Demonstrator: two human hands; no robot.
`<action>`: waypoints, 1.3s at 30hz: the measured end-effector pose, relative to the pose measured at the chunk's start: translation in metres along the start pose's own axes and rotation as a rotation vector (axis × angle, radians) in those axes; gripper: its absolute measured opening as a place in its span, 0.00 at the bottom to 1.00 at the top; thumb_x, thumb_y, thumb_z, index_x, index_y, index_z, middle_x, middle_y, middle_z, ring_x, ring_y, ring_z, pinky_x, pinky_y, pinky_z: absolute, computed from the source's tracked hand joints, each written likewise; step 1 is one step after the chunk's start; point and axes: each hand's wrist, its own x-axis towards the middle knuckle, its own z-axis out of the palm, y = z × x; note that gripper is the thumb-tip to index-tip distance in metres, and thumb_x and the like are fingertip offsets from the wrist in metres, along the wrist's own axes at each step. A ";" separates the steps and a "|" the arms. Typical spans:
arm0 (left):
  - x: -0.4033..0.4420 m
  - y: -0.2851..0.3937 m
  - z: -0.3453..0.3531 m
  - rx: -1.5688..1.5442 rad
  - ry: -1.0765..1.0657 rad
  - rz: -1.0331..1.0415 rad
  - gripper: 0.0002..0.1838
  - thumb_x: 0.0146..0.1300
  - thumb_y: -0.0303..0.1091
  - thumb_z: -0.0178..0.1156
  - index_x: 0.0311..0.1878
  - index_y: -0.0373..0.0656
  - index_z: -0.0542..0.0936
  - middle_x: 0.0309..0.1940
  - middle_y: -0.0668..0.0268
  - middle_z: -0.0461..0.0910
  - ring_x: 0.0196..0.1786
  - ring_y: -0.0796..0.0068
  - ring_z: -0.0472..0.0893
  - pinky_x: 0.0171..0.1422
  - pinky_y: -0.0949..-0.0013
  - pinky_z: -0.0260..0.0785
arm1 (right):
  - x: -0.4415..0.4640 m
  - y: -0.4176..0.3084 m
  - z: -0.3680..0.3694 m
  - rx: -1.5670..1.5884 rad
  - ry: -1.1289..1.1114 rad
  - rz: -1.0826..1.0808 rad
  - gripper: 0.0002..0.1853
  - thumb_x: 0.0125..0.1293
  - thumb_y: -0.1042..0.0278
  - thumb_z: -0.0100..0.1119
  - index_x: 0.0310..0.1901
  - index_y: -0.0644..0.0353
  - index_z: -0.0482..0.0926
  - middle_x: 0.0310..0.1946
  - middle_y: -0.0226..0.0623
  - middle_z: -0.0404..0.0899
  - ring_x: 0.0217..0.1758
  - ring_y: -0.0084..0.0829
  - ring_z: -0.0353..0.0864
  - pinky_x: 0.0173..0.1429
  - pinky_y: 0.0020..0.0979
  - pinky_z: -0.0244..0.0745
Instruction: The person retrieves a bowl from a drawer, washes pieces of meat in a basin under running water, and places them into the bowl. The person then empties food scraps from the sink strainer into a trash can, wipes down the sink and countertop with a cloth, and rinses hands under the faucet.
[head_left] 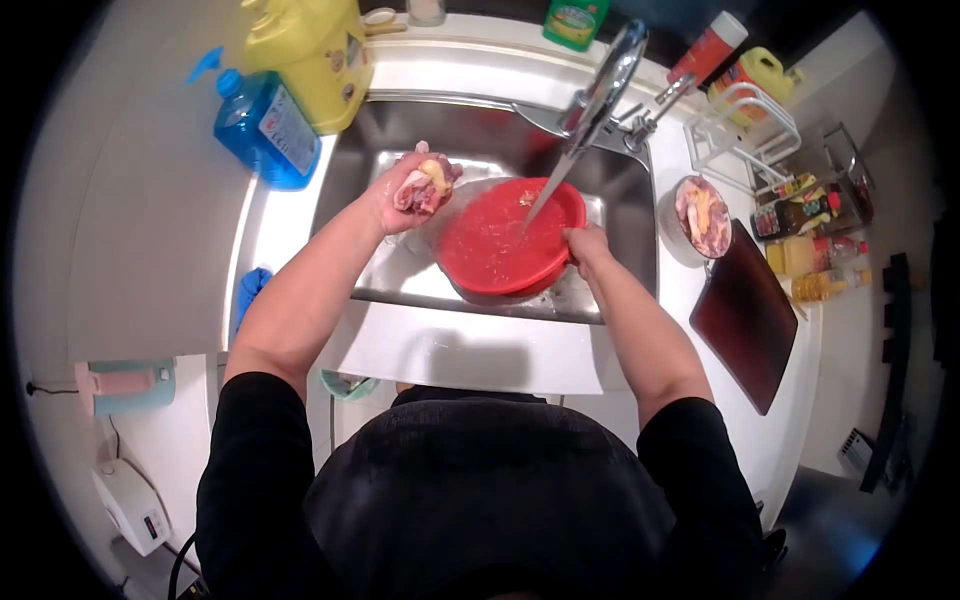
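My left hand point(385, 205) is closed around a clump of raw meat point(428, 188), pinkish red with yellow fat, held over the left part of the steel sink point(400, 125). My right hand point(588, 246) grips the right rim of a red plastic basin point(575, 203), which is tilted in the sink. Water fills the basin, with small pale bits in it. A stream from the chrome faucet point(612, 80) runs into the basin. To the right of the sink, a bowl of raw meat pieces point(703, 216) stands on the counter.
A blue pump bottle point(265, 130) and a yellow jug point(305, 60) stand left of the sink. On the right lie a dark cutting board point(745, 320), a white wire rack point(742, 138) and several bottles. A green bottle point(575, 22) is behind the sink.
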 end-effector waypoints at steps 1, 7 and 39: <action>-0.005 0.004 -0.005 0.010 -0.009 0.005 0.16 0.57 0.47 0.53 0.36 0.43 0.74 0.37 0.62 0.75 0.32 0.71 0.75 0.24 0.81 0.72 | -0.004 0.000 0.004 -0.014 0.012 -0.053 0.10 0.50 0.79 0.49 0.36 0.64 0.74 0.24 0.38 0.76 0.22 0.29 0.75 0.24 0.28 0.69; -0.022 0.011 -0.017 -0.132 -0.033 0.018 0.12 0.56 0.43 0.55 0.36 0.44 0.74 0.36 0.61 0.75 0.31 0.70 0.75 0.24 0.79 0.71 | -0.038 -0.013 0.009 -0.551 0.201 -0.448 0.15 0.46 0.72 0.55 0.40 0.62 0.75 0.31 0.50 0.78 0.36 0.41 0.78 0.43 0.34 0.71; -0.005 -0.012 -0.016 0.004 -0.041 -0.104 0.16 0.57 0.50 0.53 0.34 0.45 0.75 0.34 0.63 0.77 0.31 0.72 0.77 0.22 0.81 0.68 | -0.020 -0.086 0.039 0.933 -0.349 0.001 0.08 0.51 0.84 0.42 0.34 0.64 0.67 0.23 0.38 0.69 0.26 0.31 0.70 0.30 0.33 0.71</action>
